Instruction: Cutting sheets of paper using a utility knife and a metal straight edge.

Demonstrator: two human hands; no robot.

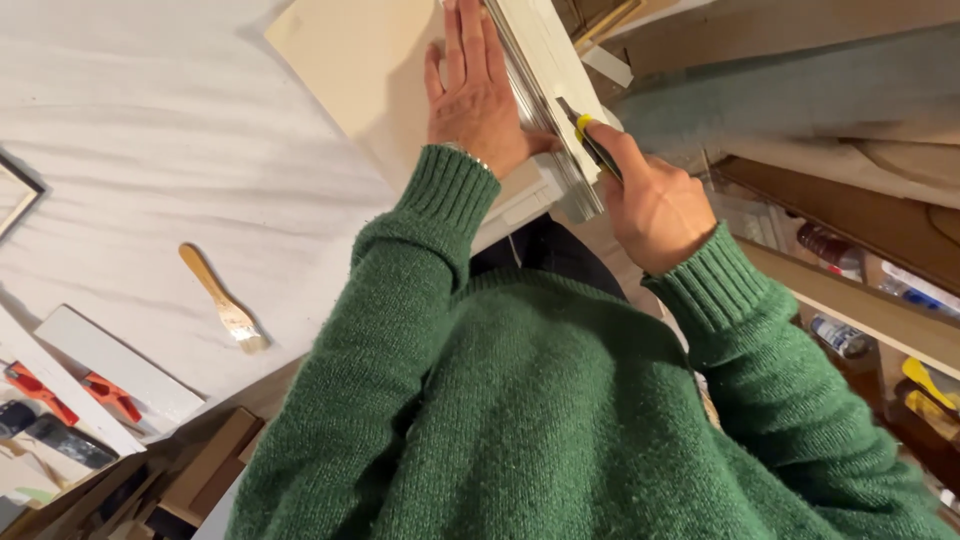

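White bench: beige board, brush, maybe clamps.

Workshop: workbench, clamps, brush.

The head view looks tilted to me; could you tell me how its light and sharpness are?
Head view: warm indoor light; left hand casts a soft shadow on the pale board; right hand and utility knife fairly sharp; frame edges stretched, shelves slightly soft.

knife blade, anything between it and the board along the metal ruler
Nothing visible. The right hand holds the utility knife against the metal ruler edge, and the left hand lies flat on the pale board, left of the ruler.
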